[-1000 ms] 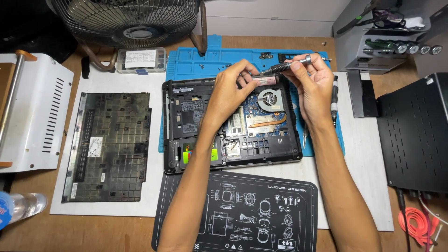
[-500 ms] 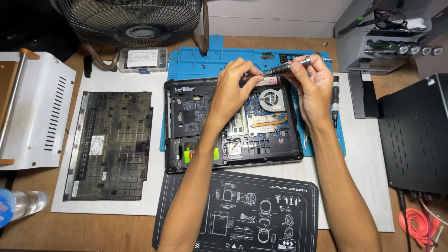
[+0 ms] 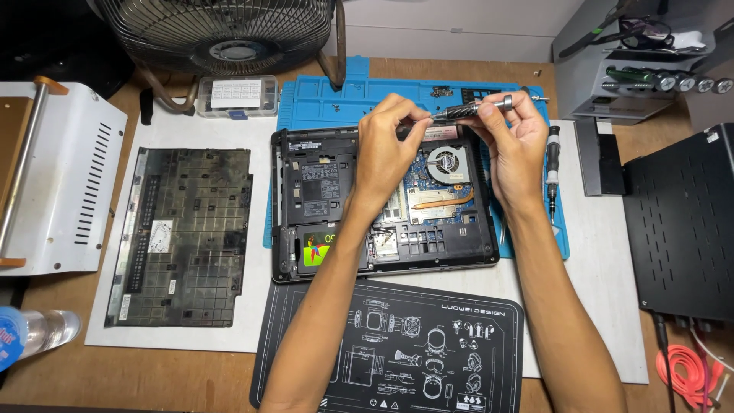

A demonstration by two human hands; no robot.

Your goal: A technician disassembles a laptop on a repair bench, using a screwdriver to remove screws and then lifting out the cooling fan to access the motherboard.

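Note:
An opened black laptop base (image 3: 313,183) lies on a blue work mat (image 3: 344,95), with its round cooling fan (image 3: 447,163) and copper heat pipe (image 3: 443,203) exposed. Above its far edge both hands hold a slim precision screwdriver (image 3: 470,109) level. My right hand (image 3: 516,141) grips the knurled handle near its silver end cap. My left hand (image 3: 390,149) pinches the tip end with its fingertips. The bit itself is hidden by those fingers.
A removed laptop bottom cover (image 3: 183,233) rests on a white mat at the left. A black printed mat (image 3: 397,352) lies in front. A desk fan (image 3: 222,34), a clear parts box (image 3: 235,95), a second screwdriver (image 3: 552,172), a black case (image 3: 680,222) and a white metal housing (image 3: 53,168) surround the laptop.
Both hands with the screwdriver have stayed over the laptop's far edge. The left fingers have shifted slightly along the tip end.

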